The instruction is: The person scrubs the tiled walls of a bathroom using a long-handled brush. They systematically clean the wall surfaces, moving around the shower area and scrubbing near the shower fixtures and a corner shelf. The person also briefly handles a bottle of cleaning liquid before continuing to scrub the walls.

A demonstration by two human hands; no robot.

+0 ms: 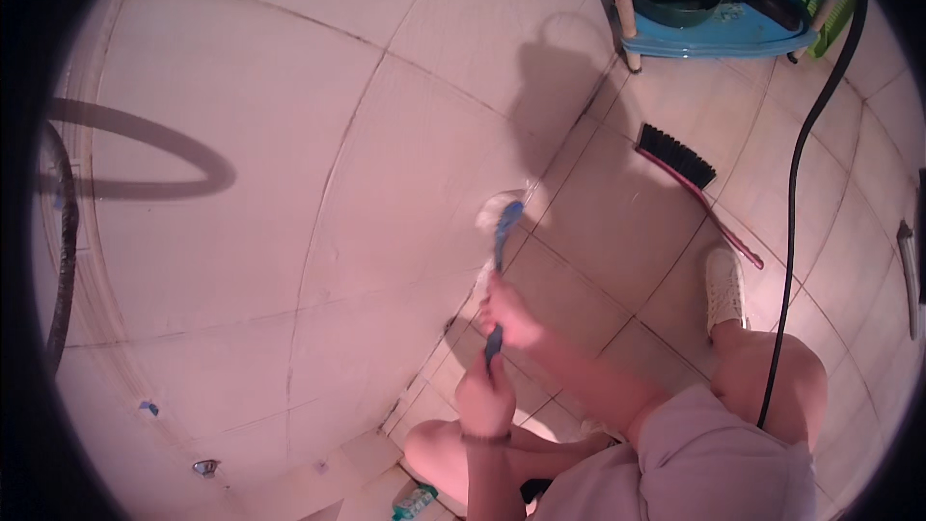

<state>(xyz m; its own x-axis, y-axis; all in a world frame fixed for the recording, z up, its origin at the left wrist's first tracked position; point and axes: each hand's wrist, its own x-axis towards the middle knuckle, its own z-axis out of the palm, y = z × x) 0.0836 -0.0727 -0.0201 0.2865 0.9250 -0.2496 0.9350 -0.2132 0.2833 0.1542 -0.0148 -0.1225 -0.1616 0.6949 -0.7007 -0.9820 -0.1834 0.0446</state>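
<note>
Both my hands are closed around the handle of a long blue scrub brush point(507, 219). Farther up the handle, nearer the brush head, is my right hand point(508, 314), slightly blurred. My left hand point(485, 399), with a dark band at its wrist, grips the handle's near end. The brush head lies against white foam point(495, 211) low on the tiled wall point(386, 183), close to where it meets the floor. The bristles are hidden from this side.
A red-handled brush with black bristles point(680, 156) lies on the tiled floor point(588, 275). Behind it stands a blue shelf rack point(719, 43). A black hose point(793, 203) hangs down the right side. A green-and-white bottle point(415, 502) is by my left knee.
</note>
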